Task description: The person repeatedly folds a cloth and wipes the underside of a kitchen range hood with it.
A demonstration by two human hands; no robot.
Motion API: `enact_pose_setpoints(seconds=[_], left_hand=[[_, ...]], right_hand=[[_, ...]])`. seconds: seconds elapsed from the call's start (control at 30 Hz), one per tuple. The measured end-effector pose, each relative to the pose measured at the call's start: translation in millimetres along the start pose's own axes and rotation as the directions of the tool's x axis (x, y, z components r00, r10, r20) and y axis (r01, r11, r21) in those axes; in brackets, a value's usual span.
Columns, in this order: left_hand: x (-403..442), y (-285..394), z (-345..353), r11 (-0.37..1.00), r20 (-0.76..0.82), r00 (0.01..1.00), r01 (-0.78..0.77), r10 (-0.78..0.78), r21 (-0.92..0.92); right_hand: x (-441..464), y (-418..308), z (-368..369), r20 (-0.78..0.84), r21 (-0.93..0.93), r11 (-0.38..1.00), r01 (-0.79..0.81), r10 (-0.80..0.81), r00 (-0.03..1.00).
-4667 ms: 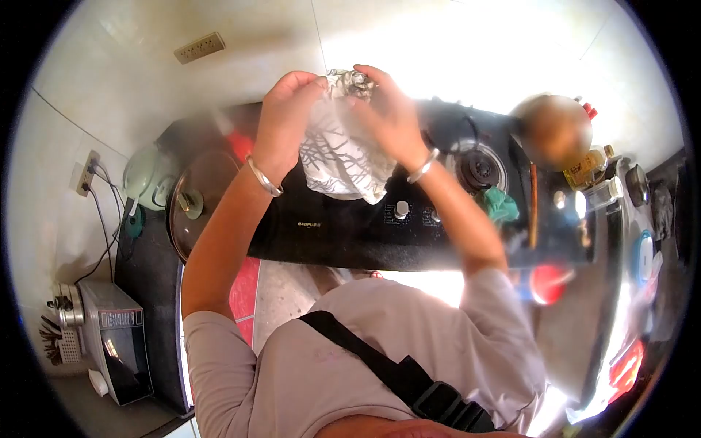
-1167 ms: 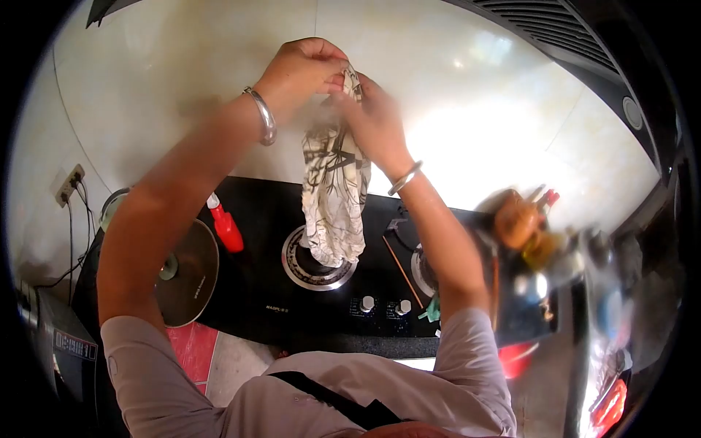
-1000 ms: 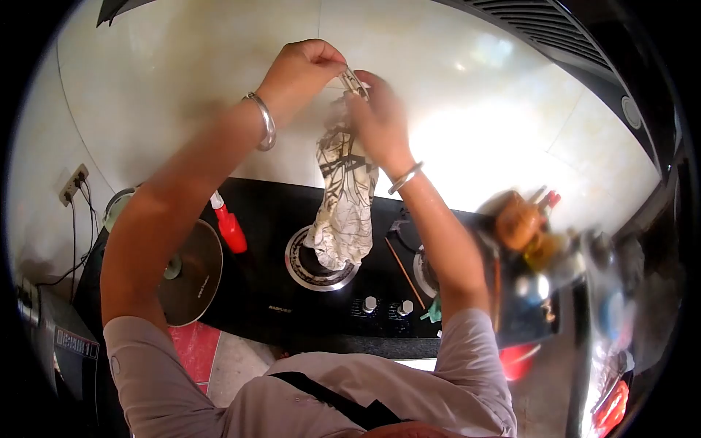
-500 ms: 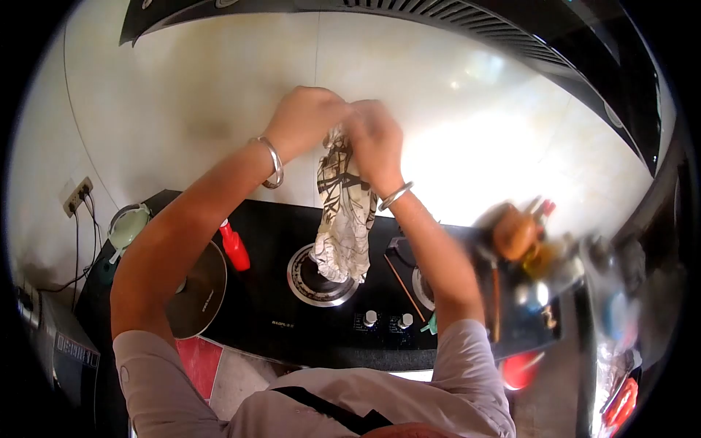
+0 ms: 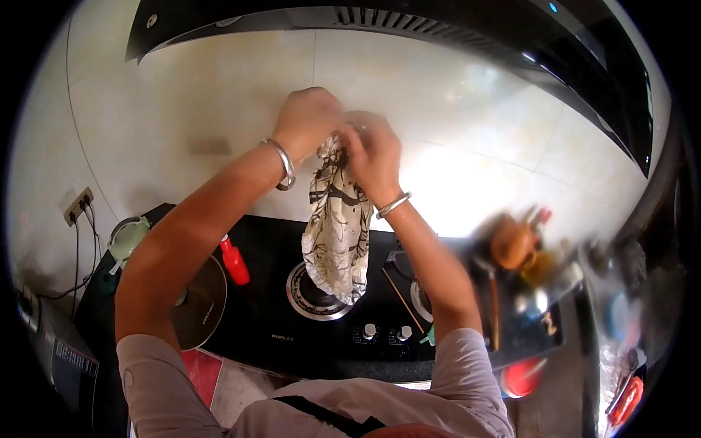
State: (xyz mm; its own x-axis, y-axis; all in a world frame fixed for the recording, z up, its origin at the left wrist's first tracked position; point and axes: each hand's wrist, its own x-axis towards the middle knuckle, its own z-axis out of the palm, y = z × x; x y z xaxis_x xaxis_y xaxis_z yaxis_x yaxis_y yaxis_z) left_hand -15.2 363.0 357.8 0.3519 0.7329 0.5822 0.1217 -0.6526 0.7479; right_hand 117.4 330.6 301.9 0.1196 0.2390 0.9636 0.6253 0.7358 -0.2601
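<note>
A cream cloth (image 5: 338, 226) with dark branch-like lines hangs in loose folds in front of the tiled wall, its lower end over the left burner (image 5: 319, 293). My left hand (image 5: 312, 117), fingers closed, pinches its bunched top edge. Close beside it, my right hand (image 5: 374, 150) is also closed on the top of the cloth, thumb toward the left hand. The fingertips of both hands are partly hidden and slightly blurred. I cannot tell whether the cloth's lower end touches the burner.
A red bottle (image 5: 234, 261) and a round dark lid (image 5: 206, 310) lie left on the black cooktop (image 5: 270, 350). A brown stick (image 5: 402, 301) lies by the right burner. Blurred jars and a brown pot (image 5: 510, 244) stand right. The range hood (image 5: 409, 20) hangs overhead.
The cloth hangs wider and fuller than before, and its lower end sits lower in view. Both hands stay closed at its top. The camera view has tilted up slightly.
</note>
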Motion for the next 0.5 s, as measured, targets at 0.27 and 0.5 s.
enact_pose_setpoints(seconds=[0.27,0.5], left_hand=[[-12.5,3.1,-12.3,0.954,-0.024,0.968,-0.241,0.249,0.178],[-79.8,-5.6,-55.9,0.98,0.038,0.989,-0.146,0.142,0.137]], right_hand=[[39.3,40.4,3.7,-0.019,0.006,0.995,-0.096,0.096,0.995],[107.0,128.8,41.1,-0.147,0.489,0.87,-0.063,0.154,0.977]])
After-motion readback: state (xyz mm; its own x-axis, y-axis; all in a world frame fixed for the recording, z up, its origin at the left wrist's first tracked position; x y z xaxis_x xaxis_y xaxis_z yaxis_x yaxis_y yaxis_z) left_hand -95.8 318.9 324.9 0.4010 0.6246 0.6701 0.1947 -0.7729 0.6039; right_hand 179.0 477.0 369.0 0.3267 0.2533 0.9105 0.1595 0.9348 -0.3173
